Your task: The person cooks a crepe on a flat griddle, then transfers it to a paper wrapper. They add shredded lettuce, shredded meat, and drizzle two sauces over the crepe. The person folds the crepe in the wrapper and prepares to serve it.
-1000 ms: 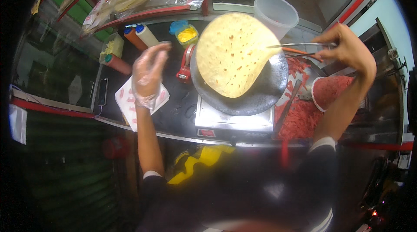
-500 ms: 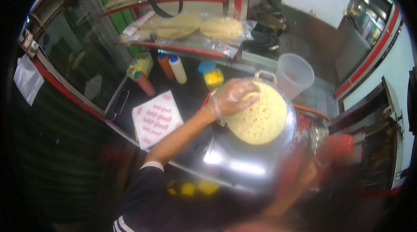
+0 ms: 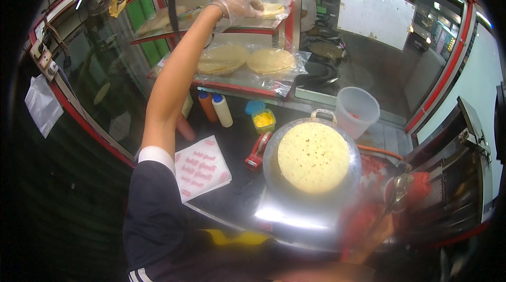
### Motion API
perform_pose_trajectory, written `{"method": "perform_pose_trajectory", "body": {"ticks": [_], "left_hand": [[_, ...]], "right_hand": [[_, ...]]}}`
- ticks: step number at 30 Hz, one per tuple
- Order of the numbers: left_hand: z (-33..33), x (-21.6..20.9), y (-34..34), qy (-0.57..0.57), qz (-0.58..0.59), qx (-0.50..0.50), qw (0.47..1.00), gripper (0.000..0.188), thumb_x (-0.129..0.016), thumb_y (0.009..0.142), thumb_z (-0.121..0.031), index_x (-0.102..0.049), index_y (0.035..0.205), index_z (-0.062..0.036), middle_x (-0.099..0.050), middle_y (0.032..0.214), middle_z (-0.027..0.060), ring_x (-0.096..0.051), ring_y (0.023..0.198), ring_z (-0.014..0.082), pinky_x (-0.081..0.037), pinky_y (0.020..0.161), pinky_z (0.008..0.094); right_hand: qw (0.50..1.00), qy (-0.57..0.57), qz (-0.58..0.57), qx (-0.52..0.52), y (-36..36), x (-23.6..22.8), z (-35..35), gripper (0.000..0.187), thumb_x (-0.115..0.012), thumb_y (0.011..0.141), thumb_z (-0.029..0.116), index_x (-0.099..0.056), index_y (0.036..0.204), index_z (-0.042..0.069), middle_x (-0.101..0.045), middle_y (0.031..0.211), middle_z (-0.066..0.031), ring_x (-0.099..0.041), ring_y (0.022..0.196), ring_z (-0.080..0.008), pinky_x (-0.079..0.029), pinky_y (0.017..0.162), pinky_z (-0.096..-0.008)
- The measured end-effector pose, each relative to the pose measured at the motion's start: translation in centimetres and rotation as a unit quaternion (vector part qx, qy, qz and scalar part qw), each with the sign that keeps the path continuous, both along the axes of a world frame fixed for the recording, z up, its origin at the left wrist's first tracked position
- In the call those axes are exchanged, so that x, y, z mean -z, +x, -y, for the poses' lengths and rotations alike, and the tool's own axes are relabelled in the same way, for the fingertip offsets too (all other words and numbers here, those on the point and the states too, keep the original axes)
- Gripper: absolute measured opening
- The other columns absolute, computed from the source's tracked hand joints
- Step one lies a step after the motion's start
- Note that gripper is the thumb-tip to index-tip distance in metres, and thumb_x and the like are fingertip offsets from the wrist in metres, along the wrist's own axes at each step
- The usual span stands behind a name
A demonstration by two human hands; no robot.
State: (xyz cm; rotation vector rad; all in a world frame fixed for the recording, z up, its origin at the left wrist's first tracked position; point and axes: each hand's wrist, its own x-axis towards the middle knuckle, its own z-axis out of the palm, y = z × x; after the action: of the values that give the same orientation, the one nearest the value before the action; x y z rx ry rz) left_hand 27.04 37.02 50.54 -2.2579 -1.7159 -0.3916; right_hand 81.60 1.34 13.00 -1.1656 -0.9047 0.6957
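My left hand (image 3: 238,5), in a clear plastic glove, reaches up to the top shelf. Its fingers are bent closed at the edge of a flatbread (image 3: 273,11) lying in clear plastic; the hand covers part of it. One round, brown-speckled flatbread (image 3: 313,158) lies flat on the round metal griddle (image 3: 274,182), with neither hand on it. At the lower right my right hand (image 3: 378,235) is smeared by motion and haze. A shiny metal or clear object (image 3: 402,182) shows beyond it; I cannot make out whether the hand holds it.
Bagged flatbreads (image 3: 224,59) fill the lower shelf (image 3: 237,88). Sauce bottles (image 3: 222,111), a tub of yellow food (image 3: 263,119), a red tape dispenser (image 3: 258,150) and printed paper sheets (image 3: 203,168) lie left of the griddle. A translucent bucket (image 3: 357,110) stands behind it. Glass panes enclose the counter.
My left hand has left the flatbread on the griddle and gone up and left to the top shelf. The flatbread stays on the griddle. My view has shifted slightly.
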Motion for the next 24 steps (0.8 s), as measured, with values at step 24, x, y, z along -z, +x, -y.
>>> {"method": "perform_pose_trajectory", "body": {"ticks": [24], "left_hand": [[-13.9, 1.6, 11.5, -0.018, -0.142, -0.141, 0.980, 0.064, -0.077, 0.094, -0.057, -0.084, 0.134, -0.0082, -0.083, 0.132, 0.0169, -0.081, 0.120, 0.0350, -0.064, 0.100, 0.0503]], "right_hand": [[0.989, 0.012, 0.104, 0.101, -5.8, 1.7, 2.0, 0.035, -0.060, 0.121, 0.034, -0.062, 0.097, 0.009, -0.054, 0.070, 0.0045, -0.042, 0.049, -0.0031, -0.025, 0.043, -0.0235]]}}
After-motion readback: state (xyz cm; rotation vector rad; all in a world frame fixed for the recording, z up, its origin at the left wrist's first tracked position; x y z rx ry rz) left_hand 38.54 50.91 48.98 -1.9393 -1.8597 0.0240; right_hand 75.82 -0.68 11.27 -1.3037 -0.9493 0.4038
